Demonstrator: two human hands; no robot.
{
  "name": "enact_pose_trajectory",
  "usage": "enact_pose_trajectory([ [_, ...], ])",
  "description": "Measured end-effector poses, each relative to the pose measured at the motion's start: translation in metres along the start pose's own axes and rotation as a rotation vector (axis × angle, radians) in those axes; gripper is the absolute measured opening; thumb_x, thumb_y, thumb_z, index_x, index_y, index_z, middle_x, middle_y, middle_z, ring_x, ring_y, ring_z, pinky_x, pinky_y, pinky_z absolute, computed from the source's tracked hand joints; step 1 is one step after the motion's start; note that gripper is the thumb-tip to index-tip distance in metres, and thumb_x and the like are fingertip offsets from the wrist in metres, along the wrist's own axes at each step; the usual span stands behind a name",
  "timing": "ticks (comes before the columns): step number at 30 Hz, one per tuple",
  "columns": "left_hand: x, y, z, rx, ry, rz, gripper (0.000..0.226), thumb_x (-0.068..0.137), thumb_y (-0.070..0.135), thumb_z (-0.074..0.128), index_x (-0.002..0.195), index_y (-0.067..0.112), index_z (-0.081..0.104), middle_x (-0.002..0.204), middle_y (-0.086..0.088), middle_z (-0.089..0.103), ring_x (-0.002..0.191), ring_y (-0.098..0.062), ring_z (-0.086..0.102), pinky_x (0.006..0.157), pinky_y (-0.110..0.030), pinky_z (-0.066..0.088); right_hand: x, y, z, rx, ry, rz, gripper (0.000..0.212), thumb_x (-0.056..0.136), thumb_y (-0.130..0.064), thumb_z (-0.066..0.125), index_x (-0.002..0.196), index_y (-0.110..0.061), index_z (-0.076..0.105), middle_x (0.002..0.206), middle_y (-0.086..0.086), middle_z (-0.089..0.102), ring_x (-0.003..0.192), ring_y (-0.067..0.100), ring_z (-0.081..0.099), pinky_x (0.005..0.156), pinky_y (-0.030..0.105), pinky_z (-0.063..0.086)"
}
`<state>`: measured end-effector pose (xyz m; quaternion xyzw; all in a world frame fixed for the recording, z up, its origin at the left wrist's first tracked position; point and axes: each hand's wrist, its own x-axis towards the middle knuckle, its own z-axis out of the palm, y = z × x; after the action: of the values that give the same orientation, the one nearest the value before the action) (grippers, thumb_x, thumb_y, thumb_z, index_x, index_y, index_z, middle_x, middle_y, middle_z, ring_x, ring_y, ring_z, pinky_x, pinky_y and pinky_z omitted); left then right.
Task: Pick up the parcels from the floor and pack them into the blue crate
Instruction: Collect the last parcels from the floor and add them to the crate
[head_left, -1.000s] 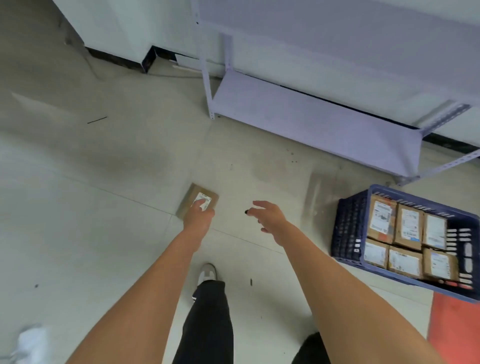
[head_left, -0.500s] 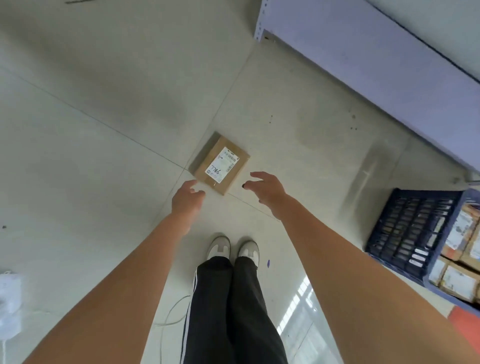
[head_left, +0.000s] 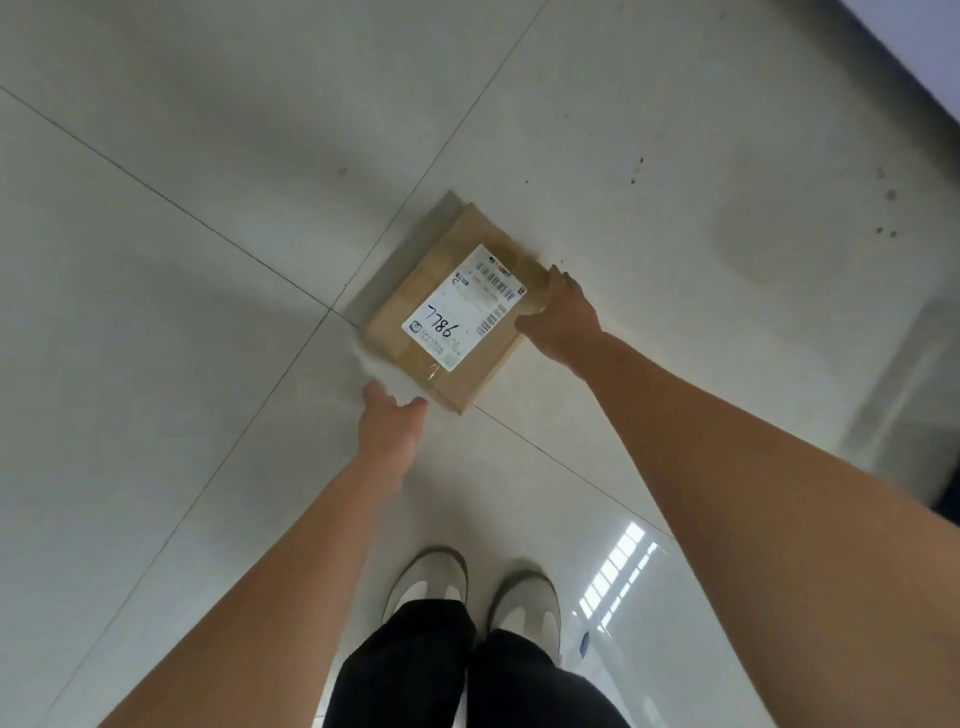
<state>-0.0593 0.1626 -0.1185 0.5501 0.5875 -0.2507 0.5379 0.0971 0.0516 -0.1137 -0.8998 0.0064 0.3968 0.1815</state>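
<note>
A flat brown cardboard parcel (head_left: 451, 306) with a white shipping label marked 7786 lies on the tiled floor at the centre of the view. My right hand (head_left: 563, 317) rests against its right edge, thumb and fingers on the side. Just off the parcel's near left corner is my left hand (head_left: 390, 422), fingers apart and holding nothing. The blue crate is out of view, apart from a dark sliver at the right edge.
My two feet in white shoes (head_left: 426, 584) stand just below the parcel. The edge of a pale purple shelf (head_left: 930, 47) crosses the top right corner. Grey floor tiles surround the parcel.
I have bent lower and the view tilted down, so the crate left the frame. Both hands reached the parcel; the right one now touches its right edge.
</note>
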Motion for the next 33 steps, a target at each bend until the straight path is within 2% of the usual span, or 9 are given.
enact_pose_trajectory([
  [3, 0.013, 0.002, 0.012, 0.036, 0.013, 0.098, 0.048, 0.085, 0.013, 0.054, 0.129, 0.009, 0.034, 0.112, -0.015, 0.055, 0.101, -0.031, 0.057, 0.080, -0.032, 0.045, 0.020, 0.004, 0.008, -0.021, -0.042, -0.023, 0.092, 0.080, -0.025, 0.063, 0.149, -0.008, 0.004, 0.154, 0.010, 0.015, 0.139, 0.029, 0.026, 0.110, 0.039, 0.032],
  [6, 0.008, 0.013, 0.020, -0.107, 0.009, 0.116, 0.044, 0.083, 0.005, 0.052, 0.124, 0.011, 0.036, 0.095, -0.005, 0.052, 0.070, -0.014, 0.051, 0.061, -0.024, 0.042, 0.014, 0.008, 0.004, -0.001, -0.058, 0.004, 0.082, 0.080, -0.031, 0.064, 0.145, -0.008, 0.020, 0.141, 0.012, 0.028, 0.116, 0.029, 0.048, 0.085, 0.033, 0.045],
  [9, -0.011, 0.021, 0.017, -0.086, 0.042, 0.161, 0.058, 0.081, 0.004, 0.054, 0.134, 0.018, 0.035, 0.100, -0.001, 0.057, 0.076, -0.014, 0.053, 0.068, -0.026, 0.043, -0.016, 0.016, -0.012, 0.056, -0.023, 0.041, 0.054, 0.080, -0.026, 0.059, 0.127, -0.006, 0.043, 0.126, 0.011, 0.034, 0.079, 0.022, 0.050, 0.069, 0.029, 0.041],
  [12, -0.056, 0.034, 0.017, -0.026, 0.054, 0.186, 0.063, 0.079, 0.004, 0.055, 0.135, 0.025, 0.034, 0.112, 0.003, 0.055, 0.096, -0.018, 0.051, 0.080, -0.029, 0.036, -0.066, 0.032, -0.041, 0.247, -0.012, 0.133, 0.050, 0.082, -0.022, 0.054, 0.129, -0.009, 0.044, 0.125, 0.009, 0.034, 0.075, 0.019, 0.047, 0.071, 0.028, 0.042],
  [16, -0.147, 0.058, 0.023, 0.019, 0.015, 0.165, 0.065, 0.082, 0.002, 0.054, 0.138, 0.025, 0.030, 0.110, 0.005, 0.052, 0.094, -0.016, 0.048, 0.075, -0.028, 0.032, -0.154, 0.047, -0.096, 0.468, 0.046, 0.318, 0.045, 0.085, -0.023, 0.049, 0.128, -0.014, 0.041, 0.114, 0.007, 0.034, 0.066, 0.012, 0.042, 0.062, 0.026, 0.041],
  [18, -0.198, 0.072, 0.028, 0.064, -0.011, 0.165, 0.063, 0.083, 0.001, 0.053, 0.136, 0.023, 0.028, 0.115, 0.001, 0.052, 0.093, -0.017, 0.048, 0.070, -0.026, 0.034, -0.200, 0.051, -0.124, 0.538, 0.065, 0.374, 0.039, 0.084, -0.022, 0.049, 0.120, -0.016, 0.037, 0.109, 0.008, 0.039, 0.071, 0.017, 0.048, 0.056, 0.025, 0.039],
  [22, -0.289, 0.113, 0.048, 0.179, -0.050, 0.264, 0.055, 0.082, 0.000, 0.052, 0.129, 0.018, 0.029, 0.125, -0.008, 0.055, 0.090, -0.021, 0.052, 0.062, -0.027, 0.038, -0.278, 0.064, -0.182, 0.645, 0.107, 0.455, 0.028, 0.084, -0.012, 0.044, 0.104, -0.013, 0.025, 0.114, 0.017, 0.052, 0.095, 0.035, 0.055, 0.069, 0.037, 0.042],
  [29, -0.445, 0.156, 0.157, 0.349, -0.188, 0.519, 0.061, 0.078, 0.009, 0.056, 0.129, 0.024, 0.027, 0.117, -0.003, 0.055, 0.093, -0.022, 0.056, 0.077, -0.033, 0.047, -0.380, 0.158, -0.306, 1.007, 0.414, 0.501, 0.068, 0.085, -0.010, 0.055, 0.142, -0.021, 0.020, 0.130, 0.003, 0.051, 0.099, 0.023, 0.054, 0.081, 0.038, 0.046],
  [33, -0.537, 0.125, 0.251, 0.344, -0.284, 0.576, 0.067, 0.078, 0.007, 0.054, 0.135, 0.026, 0.025, 0.119, 0.000, 0.057, 0.093, -0.020, 0.054, 0.075, -0.029, 0.041, -0.439, 0.267, -0.373, 0.953, 0.481, 0.490, 0.067, 0.083, -0.015, 0.058, 0.143, -0.023, 0.027, 0.135, 0.003, 0.047, 0.112, 0.023, 0.051, 0.095, 0.041, 0.047],
])
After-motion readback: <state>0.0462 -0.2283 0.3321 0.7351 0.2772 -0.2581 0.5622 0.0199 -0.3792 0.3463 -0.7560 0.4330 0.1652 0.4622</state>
